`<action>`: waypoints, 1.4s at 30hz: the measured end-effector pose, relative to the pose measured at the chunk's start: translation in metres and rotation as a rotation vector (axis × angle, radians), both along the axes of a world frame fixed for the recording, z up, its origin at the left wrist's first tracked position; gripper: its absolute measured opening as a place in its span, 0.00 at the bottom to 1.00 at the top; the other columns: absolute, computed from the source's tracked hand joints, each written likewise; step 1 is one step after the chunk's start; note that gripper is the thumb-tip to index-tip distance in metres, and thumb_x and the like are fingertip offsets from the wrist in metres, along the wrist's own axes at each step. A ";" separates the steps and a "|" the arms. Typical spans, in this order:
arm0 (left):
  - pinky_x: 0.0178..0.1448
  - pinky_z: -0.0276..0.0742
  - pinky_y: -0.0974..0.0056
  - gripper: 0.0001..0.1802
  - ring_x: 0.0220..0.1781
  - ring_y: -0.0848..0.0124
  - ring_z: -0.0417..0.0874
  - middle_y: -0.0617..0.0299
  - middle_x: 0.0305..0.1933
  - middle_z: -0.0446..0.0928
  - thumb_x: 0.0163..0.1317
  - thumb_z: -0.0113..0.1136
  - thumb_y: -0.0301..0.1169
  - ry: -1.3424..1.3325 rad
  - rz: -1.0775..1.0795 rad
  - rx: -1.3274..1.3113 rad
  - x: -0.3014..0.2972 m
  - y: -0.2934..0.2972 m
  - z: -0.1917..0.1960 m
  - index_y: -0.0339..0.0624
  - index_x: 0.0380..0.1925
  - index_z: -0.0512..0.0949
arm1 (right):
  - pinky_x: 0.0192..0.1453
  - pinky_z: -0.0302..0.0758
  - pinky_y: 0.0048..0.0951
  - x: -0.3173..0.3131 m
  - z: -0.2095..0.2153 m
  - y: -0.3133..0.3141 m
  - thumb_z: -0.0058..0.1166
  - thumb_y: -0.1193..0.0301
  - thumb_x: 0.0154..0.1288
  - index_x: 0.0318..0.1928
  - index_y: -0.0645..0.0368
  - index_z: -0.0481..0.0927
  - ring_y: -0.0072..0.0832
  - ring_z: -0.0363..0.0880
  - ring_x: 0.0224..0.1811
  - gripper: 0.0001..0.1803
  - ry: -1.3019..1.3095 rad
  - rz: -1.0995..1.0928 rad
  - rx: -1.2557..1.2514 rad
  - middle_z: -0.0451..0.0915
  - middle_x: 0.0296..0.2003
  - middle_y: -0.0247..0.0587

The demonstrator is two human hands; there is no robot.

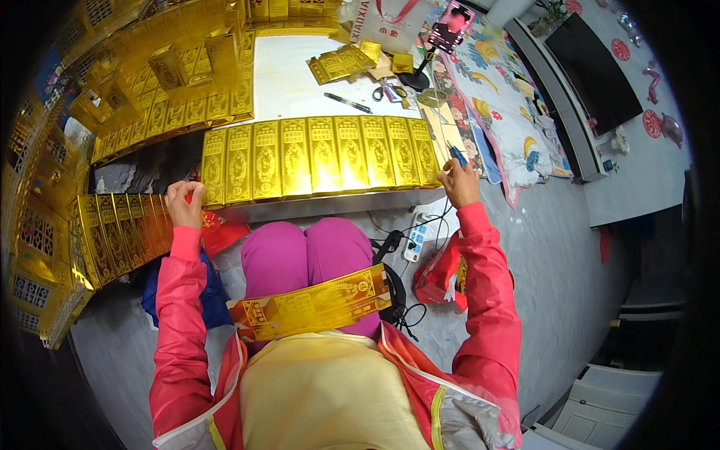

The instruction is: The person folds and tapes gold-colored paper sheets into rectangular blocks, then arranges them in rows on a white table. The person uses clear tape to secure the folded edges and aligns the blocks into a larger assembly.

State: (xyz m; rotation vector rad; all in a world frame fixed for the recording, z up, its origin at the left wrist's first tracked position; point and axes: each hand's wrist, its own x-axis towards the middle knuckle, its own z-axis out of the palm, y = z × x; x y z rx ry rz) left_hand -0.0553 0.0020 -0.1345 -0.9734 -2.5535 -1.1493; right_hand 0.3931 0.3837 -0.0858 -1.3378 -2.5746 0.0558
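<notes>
Right grip (pixel 459 182) pinching blue pen (pixel 457 155); left grip (pixel 184 204) curled beside glossy gold foil sheets (pixel 319 157).

scissors (pixel 384 93) | black pen (pixel 347 103) | power strip (pixel 417 236) | phone on stand (pixel 450 25) | floral quilt (pixel 506 112)

There is a single view, taken from the person's head and aimed steeply down over their own chest and lap. The white desk (pixel 289 82) serves as the landmark: it sits in the upper middle of the picture, just ahead of the knees, near enough that the row of gold sheets (pixel 319 157) along its near edge fills the centre. The forearms come in from the lower edge, and the left hand (pixel 184 204) and right hand (pixel 459 184) reach the desk's near corners. The fisheye lens bends straight edges toward a dark round rim. Left of the desk lie stacked gold sheets; right of it, floor and a wall.
</notes>
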 end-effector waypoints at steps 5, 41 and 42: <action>0.58 0.68 0.58 0.07 0.51 0.58 0.75 0.55 0.44 0.76 0.60 0.66 0.34 -0.013 -0.007 0.051 -0.008 0.004 -0.026 0.43 0.33 0.84 | 0.45 0.66 0.41 0.001 -0.010 0.005 0.68 0.57 0.53 0.34 0.51 0.78 0.38 0.77 0.40 0.16 -0.042 -0.033 0.191 0.81 0.30 0.39; 0.63 0.70 0.67 0.28 0.60 0.71 0.76 0.61 0.61 0.76 0.69 0.58 0.48 0.053 0.441 0.572 -0.158 -0.166 0.101 0.40 0.59 0.76 | 0.34 0.64 0.32 -0.017 0.254 -0.240 0.55 0.74 0.56 0.31 0.52 0.79 0.27 0.66 0.27 0.02 1.199 0.767 0.126 0.69 0.22 0.28; 0.63 0.70 0.68 0.28 0.59 0.71 0.77 0.61 0.61 0.76 0.69 0.58 0.48 0.073 0.424 0.592 -0.158 -0.167 0.099 0.39 0.59 0.76 | 0.33 0.66 0.33 -0.022 0.240 -0.235 0.55 0.77 0.56 0.34 0.54 0.77 0.30 0.67 0.27 0.05 1.283 0.647 0.063 0.71 0.24 0.30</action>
